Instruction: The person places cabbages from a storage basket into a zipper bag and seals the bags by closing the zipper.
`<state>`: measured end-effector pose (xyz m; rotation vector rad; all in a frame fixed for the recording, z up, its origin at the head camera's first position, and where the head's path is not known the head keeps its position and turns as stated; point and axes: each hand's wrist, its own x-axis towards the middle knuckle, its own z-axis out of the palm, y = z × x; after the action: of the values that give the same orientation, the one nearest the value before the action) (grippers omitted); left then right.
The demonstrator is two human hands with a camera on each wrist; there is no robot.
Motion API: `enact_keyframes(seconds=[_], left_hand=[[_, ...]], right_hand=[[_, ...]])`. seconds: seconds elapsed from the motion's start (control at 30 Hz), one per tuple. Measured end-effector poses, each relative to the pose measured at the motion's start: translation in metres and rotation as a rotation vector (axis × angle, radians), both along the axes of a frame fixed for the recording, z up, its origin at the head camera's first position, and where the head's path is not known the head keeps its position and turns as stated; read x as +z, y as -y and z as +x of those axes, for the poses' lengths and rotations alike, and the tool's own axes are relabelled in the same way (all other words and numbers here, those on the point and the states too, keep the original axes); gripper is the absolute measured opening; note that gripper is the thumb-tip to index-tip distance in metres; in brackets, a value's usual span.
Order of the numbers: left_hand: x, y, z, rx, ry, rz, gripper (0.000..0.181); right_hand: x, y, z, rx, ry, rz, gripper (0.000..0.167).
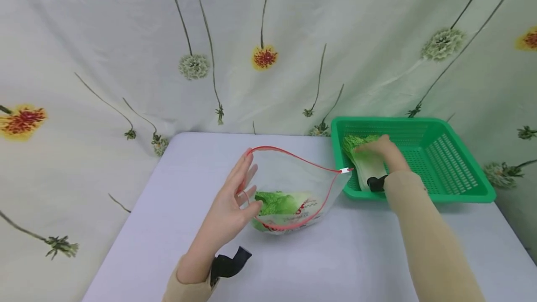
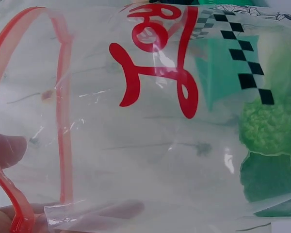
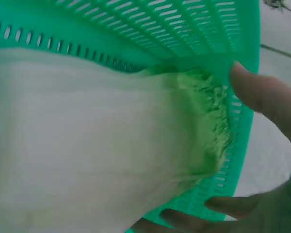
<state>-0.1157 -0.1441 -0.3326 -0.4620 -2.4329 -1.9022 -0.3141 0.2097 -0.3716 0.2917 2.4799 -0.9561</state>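
Observation:
A clear zip bag with a red rim and a white slider lies with its mouth spread wide. Inside it is a napa cabbage piece, green leaves toward the left. My left hand is at the bag's left side, thumb and fingers spread apart and touching the red rim. Another napa cabbage piece lies in the left end of a green basket. Above its leafy end is my right hand, fingers and thumb spread to either side; whether they touch it, I cannot tell.
The basket has slotted walls and stands at the back right of a white table, its left end close to the bag's slider. Behind the table hangs a flower-patterned cloth.

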Motion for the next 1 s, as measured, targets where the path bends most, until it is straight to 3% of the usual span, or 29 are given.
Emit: enact_keyframes(seconds=[0.17, 0.37, 0.5, 0.6, 0.73, 0.83, 0.93, 1.0], left_hand=[[-0.002, -0.001, 0.002, -0.003, -0.002, 0.007, 0.093], [-0.004, -0.001, 0.002, -0.005, 0.003, 0.009, 0.093], [-0.003, 0.0, 0.002, -0.011, 0.003, 0.004, 0.093], [-0.001, 0.0, 0.001, -0.015, -0.001, 0.0, 0.092], [0.002, 0.0, 0.0, -0.02, -0.006, -0.009, 0.092], [0.004, -0.001, -0.001, -0.024, -0.004, -0.018, 0.093], [0.005, -0.002, -0.002, -0.025, 0.003, -0.025, 0.093], [0.005, -0.003, -0.002, -0.024, 0.009, -0.031, 0.094]], right_hand=[[-0.009, -0.003, 0.006, 0.033, 0.097, 0.077, 0.111], [-0.017, -0.008, 0.01, 0.023, 0.072, 0.096, 0.105], [-0.008, -0.014, 0.013, 0.041, 0.043, 0.061, 0.104], [0.013, -0.02, 0.019, 0.067, 0.011, -0.003, 0.104], [0.055, -0.02, 0.038, 0.057, -0.124, -0.135, 0.106], [0.091, -0.009, 0.06, 0.03, -0.288, -0.252, 0.108], [0.123, 0.01, 0.086, 0.036, -0.508, -0.368, 0.099], [0.139, 0.027, 0.104, 0.073, -0.678, -0.536, 0.087]])
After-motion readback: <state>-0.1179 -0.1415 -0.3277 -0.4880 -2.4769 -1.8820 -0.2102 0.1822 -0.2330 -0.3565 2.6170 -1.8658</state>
